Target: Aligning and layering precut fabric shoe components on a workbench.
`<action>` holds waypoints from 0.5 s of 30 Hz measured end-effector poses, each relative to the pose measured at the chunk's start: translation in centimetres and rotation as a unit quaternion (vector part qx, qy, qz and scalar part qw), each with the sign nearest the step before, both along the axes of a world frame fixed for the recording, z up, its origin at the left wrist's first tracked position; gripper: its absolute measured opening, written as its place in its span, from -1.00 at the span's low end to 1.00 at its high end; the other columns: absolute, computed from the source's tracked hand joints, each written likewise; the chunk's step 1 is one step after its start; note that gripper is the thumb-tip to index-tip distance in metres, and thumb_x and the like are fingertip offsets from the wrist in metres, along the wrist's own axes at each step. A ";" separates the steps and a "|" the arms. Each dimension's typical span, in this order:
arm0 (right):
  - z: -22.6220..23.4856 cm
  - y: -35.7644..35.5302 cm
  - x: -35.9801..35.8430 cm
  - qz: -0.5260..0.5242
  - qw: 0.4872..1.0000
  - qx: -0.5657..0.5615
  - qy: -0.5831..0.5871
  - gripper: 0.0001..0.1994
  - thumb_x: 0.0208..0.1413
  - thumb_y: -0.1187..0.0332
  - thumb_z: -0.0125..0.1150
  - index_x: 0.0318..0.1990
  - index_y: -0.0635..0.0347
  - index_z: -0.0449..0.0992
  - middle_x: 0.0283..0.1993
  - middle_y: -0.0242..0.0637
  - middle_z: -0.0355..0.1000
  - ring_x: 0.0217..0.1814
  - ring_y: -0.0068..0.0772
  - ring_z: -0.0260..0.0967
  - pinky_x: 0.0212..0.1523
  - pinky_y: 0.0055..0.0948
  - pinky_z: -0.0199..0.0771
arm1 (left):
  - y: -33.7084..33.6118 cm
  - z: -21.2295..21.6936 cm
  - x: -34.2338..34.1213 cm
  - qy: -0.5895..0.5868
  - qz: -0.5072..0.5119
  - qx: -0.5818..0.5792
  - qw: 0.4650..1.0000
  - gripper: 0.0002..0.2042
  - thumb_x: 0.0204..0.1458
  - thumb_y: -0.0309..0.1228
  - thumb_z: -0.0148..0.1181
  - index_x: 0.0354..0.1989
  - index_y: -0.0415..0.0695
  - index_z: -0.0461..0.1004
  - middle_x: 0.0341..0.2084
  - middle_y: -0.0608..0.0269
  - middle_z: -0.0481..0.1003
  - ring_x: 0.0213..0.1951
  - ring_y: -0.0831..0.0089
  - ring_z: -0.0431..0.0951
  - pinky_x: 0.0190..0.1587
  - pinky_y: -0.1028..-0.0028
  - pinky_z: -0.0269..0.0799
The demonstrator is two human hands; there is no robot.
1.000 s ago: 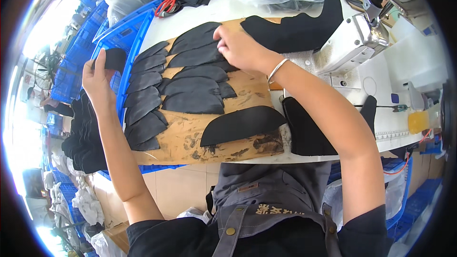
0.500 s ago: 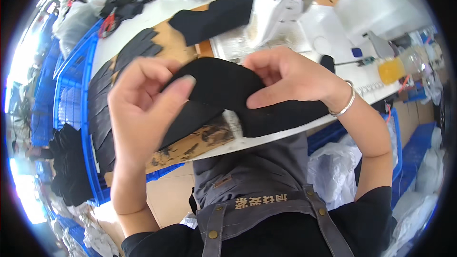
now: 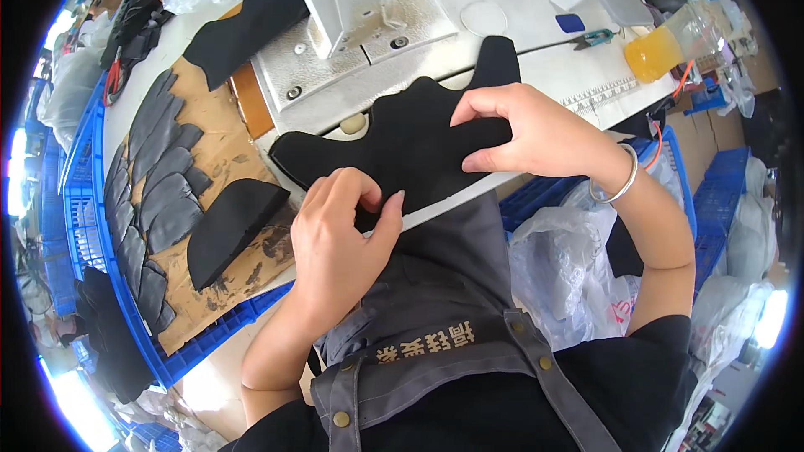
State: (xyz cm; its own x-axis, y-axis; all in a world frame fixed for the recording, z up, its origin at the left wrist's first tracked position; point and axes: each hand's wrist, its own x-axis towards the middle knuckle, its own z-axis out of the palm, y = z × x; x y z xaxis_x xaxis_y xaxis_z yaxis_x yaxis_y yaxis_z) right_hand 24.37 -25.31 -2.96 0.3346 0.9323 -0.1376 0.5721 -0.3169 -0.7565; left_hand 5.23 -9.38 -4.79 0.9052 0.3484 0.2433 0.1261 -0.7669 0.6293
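A black fabric piece [image 3: 419, 134] with a wavy outline lies at the table's front edge, against the metal machine base. My left hand [image 3: 339, 234] is at its lower left edge, fingers curled and thumb close to the index finger. My right hand [image 3: 519, 134] holds the fabric's right part between thumb and bent index finger. The undersides of both grips are hidden. Left of my left hand, a black half-round piece [image 3: 233, 233] lies on brown cardboard [image 3: 251, 285], beside several overlapping black leaf-shaped pieces [image 3: 163, 192].
Behind the fabric stands a white machine [image 3: 343, 0]. Another black piece [image 3: 247, 25] lies to its left. Snips [image 3: 595, 39], a ruler [image 3: 599, 94] and a bottle of orange liquid [image 3: 657, 54] are at right. Red-handled scissors [image 3: 113, 79] lie far left, near a blue crate [image 3: 84, 201].
Both hands have come down from holding a curved black piece raised above the table to the fabric at the front edge. The half-round piece now shows fully on the cardboard. My view has shifted.
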 end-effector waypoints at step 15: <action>0.2 0.2 -1.0 -0.033 0.998 -0.050 -0.035 -0.62 -0.14 0.28 0.39 -0.17 0.27 0.46 -0.19 -0.11 0.52 -0.08 -0.08 0.47 -0.04 -0.32 0.42 | -0.1 -0.2 0.0 0.016 -0.013 0.009 1.000 -0.77 -0.15 -0.52 0.31 -0.58 -0.14 0.30 -0.65 0.27 0.32 -0.54 0.29 0.32 -0.48 0.35 0.25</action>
State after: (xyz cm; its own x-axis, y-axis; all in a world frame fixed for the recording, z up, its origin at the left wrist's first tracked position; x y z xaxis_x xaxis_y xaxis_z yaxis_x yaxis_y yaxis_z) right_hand 23.35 -25.10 -2.79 0.4059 0.8912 -0.2026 0.5981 -0.4266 -0.6784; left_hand 5.25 -9.52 -5.03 0.9211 0.3210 0.2204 0.1258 -0.7811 0.6116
